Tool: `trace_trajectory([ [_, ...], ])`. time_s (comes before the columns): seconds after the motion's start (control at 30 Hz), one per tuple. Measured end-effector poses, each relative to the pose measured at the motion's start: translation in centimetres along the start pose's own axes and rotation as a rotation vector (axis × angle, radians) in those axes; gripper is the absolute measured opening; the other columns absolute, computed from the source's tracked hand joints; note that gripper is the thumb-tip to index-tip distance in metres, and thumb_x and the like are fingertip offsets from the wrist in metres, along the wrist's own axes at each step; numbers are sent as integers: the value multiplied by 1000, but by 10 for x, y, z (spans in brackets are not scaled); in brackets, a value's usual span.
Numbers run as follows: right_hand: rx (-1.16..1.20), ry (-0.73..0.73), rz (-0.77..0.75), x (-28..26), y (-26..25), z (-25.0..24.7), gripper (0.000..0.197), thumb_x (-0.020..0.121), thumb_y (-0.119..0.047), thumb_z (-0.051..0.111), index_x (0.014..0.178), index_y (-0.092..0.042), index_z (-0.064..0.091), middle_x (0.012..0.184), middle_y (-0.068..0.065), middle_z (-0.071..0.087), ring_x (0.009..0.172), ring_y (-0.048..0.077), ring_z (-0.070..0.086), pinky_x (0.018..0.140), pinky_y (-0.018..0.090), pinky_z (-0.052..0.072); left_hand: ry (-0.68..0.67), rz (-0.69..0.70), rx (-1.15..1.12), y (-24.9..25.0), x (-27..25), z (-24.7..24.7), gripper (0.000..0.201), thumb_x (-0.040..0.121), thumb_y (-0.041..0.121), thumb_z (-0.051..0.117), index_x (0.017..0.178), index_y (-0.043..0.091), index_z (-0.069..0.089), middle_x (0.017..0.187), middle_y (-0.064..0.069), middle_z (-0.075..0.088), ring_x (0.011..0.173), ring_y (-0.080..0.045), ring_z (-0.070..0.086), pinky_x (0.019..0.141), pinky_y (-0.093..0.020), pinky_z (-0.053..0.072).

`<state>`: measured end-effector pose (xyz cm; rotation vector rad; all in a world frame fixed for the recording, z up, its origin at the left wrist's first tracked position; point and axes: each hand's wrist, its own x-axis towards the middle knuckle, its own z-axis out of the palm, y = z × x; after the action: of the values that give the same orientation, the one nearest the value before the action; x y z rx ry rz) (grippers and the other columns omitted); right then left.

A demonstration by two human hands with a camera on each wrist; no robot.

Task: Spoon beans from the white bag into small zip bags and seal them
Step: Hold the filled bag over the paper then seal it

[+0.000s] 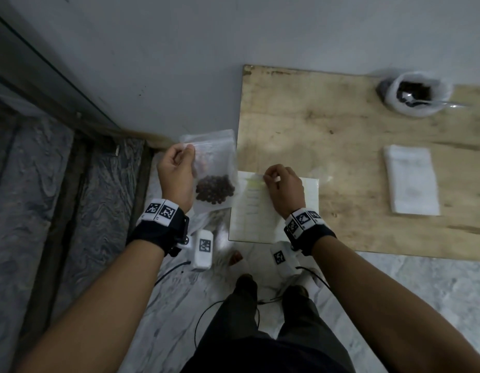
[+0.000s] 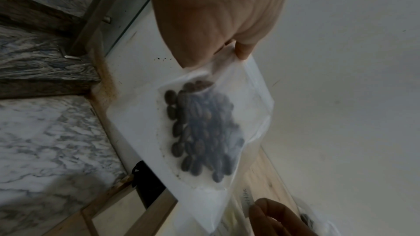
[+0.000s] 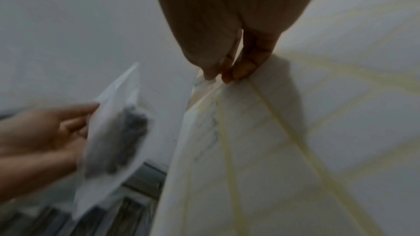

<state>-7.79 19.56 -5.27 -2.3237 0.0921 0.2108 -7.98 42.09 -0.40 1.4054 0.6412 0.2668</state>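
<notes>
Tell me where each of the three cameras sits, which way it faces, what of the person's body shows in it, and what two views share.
Head: worn on the head, facing down at the wooden board; both forearms, the left hand, the right hand and the legs show.
Left wrist: looks along the left hand at the zip bag of beans it pinches.
Right wrist: looks along the right hand, pinching a large clear bag.
Shared: both wrist views show the bean bag and the opposite hand.
</notes>
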Motion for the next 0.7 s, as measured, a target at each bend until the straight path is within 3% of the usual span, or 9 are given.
trace_trajectory([
  [0.07,80,-4,17,3,-4,-11,4,96,-17,58,92,-17,60,92,3,65,78,24,66,71,35,53,-25,9,12,3,-2,4,19,96,14,63,78,19,62,72,0,52,65,-11,48,61,-24,44],
  [0.13,161,16,3,7,-10,-27,6,96,-14,59,91,-15,59,82,0,66,70,16,66,65,26,50,-51,21,31,9,-5,12,16,96,17,63,80,18,61,75,-4,51,68,-15,47,62,-25,43],
  [0.23,227,94,-68,14,-27,-60,7,95,-18,61,90,-14,62,75,-4,65,65,4,62,61,14,46,-78,53,28,22,-12,32,19,96,15,63,77,18,59,69,1,50,62,-9,44,58,-21,40],
  [0.33,336,158,-139,23,-50,-98,3,94,-15,62,92,-13,62,76,-5,64,65,5,61,62,12,46,-129,82,24,42,-22,59,18,97,16,62,79,17,60,69,3,52,62,-8,46,59,-22,42],
  [0.47,337,154,-277,28,-76,-150,2,95,-14,61,93,-15,60,76,-9,62,67,8,61,65,14,48,-173,134,20,67,-37,101,18,96,22,64,82,11,64,73,-4,57,68,-16,51,66,-34,47],
  [0.57,232,152,-376,29,-87,-185,4,94,-14,60,91,-16,61,69,-11,57,62,6,58,61,11,42,-215,162,-9,83,-49,134,18,93,27,67,79,16,66,76,-6,65,72,-20,59,75,-53,56],
  [0.7,100,213,-454,32,-89,-222,6,94,-17,60,90,-19,64,71,-14,59,65,-1,54,62,12,40,-258,194,-69,103,-69,176,15,92,26,66,86,13,70,89,-18,72,78,-25,66,85,-59,56],
])
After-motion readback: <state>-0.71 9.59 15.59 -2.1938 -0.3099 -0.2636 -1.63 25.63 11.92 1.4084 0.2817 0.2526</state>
